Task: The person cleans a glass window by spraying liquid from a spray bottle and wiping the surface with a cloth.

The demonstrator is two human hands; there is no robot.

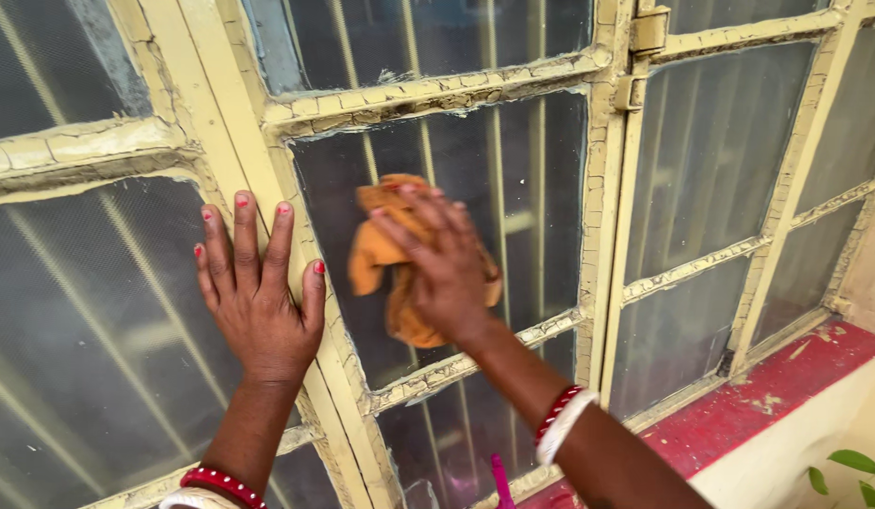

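My right hand (444, 269) presses an orange cloth (376, 254) flat against a glass pane (541, 188) of an old window. My left hand (258, 287) lies open, fingers spread, flat on the cream window frame (220, 113) and the pane to its left. Both wrists wear red and white bangles. The frame's paint is cracked and peeling. Part of the cloth is hidden under my right hand.
A red painted sill (776, 386) runs along the bottom right. The pink top of some object (501, 479) shows at the bottom, below my right forearm. Green leaves (852, 471) sit at the lower right corner. A hinge (645, 33) is at the top.
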